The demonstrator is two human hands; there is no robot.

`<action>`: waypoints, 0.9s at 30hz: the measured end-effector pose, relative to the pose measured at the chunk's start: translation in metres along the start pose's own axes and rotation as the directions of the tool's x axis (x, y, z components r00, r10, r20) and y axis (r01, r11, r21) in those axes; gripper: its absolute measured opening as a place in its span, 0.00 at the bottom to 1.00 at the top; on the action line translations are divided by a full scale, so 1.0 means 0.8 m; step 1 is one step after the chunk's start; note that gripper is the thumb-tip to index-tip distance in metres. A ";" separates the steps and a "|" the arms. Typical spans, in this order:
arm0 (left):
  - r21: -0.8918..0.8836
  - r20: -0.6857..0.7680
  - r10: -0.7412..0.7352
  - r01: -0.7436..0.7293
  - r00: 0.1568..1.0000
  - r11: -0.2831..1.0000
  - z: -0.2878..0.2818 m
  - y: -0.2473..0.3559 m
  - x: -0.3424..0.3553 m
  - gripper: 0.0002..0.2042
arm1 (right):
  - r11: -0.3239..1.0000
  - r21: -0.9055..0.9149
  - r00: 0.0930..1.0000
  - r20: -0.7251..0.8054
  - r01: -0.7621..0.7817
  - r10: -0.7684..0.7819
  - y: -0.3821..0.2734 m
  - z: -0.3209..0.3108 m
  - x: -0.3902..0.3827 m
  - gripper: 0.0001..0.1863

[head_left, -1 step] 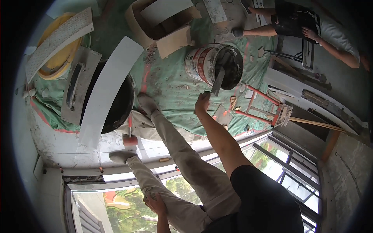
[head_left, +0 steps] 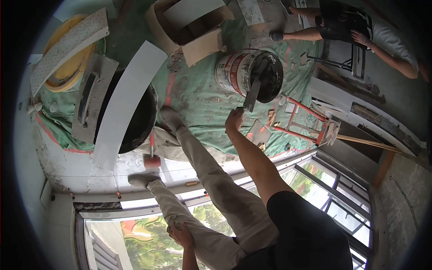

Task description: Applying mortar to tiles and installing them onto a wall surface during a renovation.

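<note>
The right hand, a little right of the frame's centre, is clenched around the handle of a trowel, whose dark blade reaches up into the mouth of the bucket in the upper middle. The bucket stands on a green floor sheet and holds dark grey mortar. The left hand, near the bottom edge, lies loosely curled on the person's left thigh, grasping nothing.

Nothing has visibly shifted since the earlier frame: same grip on the trowel, blade in the same spot over the bucket, left hand unmoved on the leg.

Left of the bucket, a long white tile lies across a black tub, with a grey notched float beside it. A red-headed mallet rests near the person's shoe at centre left. An open cardboard box sits at the top, and a red tile cutter lies to the right of the bucket. In the upper right corner another person bends over their own work, well apart.
</note>
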State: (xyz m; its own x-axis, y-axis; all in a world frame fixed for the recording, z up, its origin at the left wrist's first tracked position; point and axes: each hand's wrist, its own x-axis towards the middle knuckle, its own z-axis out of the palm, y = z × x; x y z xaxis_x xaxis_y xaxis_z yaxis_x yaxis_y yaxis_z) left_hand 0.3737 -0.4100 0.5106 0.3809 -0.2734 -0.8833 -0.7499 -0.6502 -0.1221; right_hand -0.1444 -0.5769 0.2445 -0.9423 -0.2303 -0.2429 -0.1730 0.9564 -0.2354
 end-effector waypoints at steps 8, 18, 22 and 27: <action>0.148 0.000 -0.039 0.039 0.999 0.988 -0.010 0.020 0.006 0.28 | 0.970 -0.211 0.938 0.344 0.118 -0.039 0.051 -0.205 -0.084 0.23; 0.076 -0.047 -0.005 0.009 0.999 0.997 0.019 -0.004 0.012 0.28 | 0.878 0.435 0.901 0.433 -0.197 -0.012 -0.070 -0.251 0.020 0.22; 0.097 -0.045 0.017 -0.013 0.999 0.995 0.025 -0.011 0.010 0.27 | 0.952 0.284 0.901 0.433 -0.118 -0.017 -0.064 -0.251 0.045 0.22; 0.058 -0.056 0.041 -0.037 0.998 0.998 0.019 0.000 0.006 0.28 | 0.964 0.159 0.976 -0.088 0.213 -0.201 -0.024 -0.233 0.036 0.21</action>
State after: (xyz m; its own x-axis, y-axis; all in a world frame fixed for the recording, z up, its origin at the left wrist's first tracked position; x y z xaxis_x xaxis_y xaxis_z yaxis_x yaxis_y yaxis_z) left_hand 0.3670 -0.4008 0.4997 0.3796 -0.3387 -0.8609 -0.7940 -0.5970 -0.1152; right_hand -0.2214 -0.5681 0.4175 -0.9100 -0.4007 -0.1066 -0.3218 0.8446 -0.4280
